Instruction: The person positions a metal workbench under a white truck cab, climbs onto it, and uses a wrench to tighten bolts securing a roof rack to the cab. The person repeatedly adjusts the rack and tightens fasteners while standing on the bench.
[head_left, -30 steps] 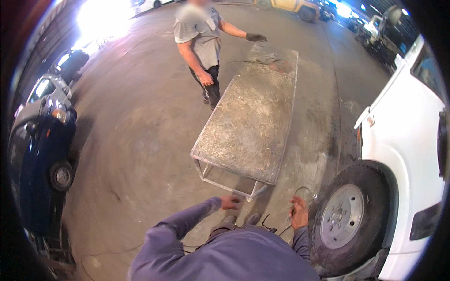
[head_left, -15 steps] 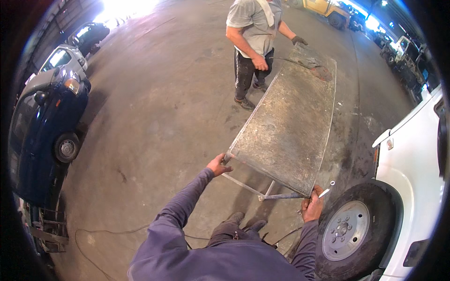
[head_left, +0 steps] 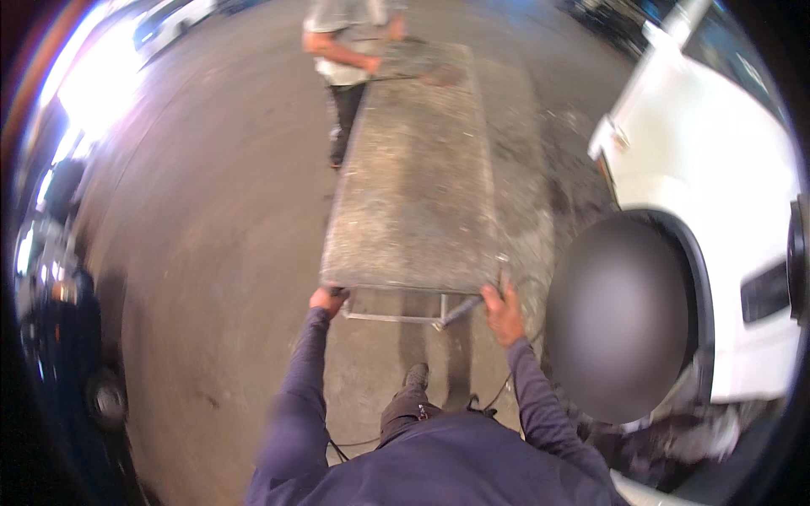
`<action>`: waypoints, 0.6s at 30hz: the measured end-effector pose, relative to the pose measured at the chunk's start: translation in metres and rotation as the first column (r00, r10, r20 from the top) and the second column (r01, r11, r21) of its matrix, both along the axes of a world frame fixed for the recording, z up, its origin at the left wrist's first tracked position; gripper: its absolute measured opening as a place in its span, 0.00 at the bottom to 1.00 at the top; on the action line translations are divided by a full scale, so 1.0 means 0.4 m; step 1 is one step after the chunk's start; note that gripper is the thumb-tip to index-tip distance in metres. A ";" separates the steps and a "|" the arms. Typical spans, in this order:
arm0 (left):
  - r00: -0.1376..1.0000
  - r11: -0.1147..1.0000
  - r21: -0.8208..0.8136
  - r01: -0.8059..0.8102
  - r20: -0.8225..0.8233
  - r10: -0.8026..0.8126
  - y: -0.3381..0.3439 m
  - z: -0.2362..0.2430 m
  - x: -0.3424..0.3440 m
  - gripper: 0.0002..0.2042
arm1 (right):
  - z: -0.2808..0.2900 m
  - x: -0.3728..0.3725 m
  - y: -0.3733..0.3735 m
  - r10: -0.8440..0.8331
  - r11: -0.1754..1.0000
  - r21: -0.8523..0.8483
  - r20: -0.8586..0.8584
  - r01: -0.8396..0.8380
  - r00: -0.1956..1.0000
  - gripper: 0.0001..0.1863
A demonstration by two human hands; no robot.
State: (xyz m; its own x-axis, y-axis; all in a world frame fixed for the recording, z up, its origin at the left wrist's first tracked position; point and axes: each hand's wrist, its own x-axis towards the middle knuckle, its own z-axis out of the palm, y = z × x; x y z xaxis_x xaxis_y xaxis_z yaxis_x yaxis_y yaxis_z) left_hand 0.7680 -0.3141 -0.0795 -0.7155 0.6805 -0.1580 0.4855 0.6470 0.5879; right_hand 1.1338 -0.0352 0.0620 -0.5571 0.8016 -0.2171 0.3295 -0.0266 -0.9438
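A long, worn metal-topped table (head_left: pixel 413 194) stretches away in front of me, its top stained and scratched. My left hand (head_left: pixel 327 300) is closed round its near left corner. At the near right corner my right hand (head_left: pixel 504 317) presses its thumb side against the edge and grips a wrench (head_left: pixel 503 261), whose upper end blurs above the fingers. Across the far end lies a tool with a reddish disc-shaped end (head_left: pixel 443 76) and a dark cable or handle. Another person (head_left: pixel 346 51) stands at the far left side, hands near that tool.
A white vehicle (head_left: pixel 675 152) stands close on my right, its wheel (head_left: pixel 620 320) near my right arm. Thin bars of the table frame (head_left: pixel 392 318) show under the near edge. A dark blue car (head_left: pixel 59 337) is at the left. A cable (head_left: pixel 359 442) lies by my feet.
The view has swung to the right, and the table now points almost straight away from me. Both hands remain at its near corners; the other person appears farther left.
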 end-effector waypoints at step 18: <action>0.993 0.993 -0.115 0.017 -0.111 -0.030 -0.011 0.196 0.044 0.20 | 0.164 0.036 -0.031 -0.187 0.978 -0.143 -0.252 0.155 0.949 0.35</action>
State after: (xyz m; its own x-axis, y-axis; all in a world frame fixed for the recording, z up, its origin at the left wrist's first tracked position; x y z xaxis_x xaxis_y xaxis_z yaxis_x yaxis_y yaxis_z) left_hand 0.7858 -0.3184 -0.0011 -0.7171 0.6797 -0.1544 0.5604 0.6939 0.4521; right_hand 1.1482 -0.0477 0.1275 -0.4641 0.8669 -0.1819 0.0508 -0.1790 -0.9825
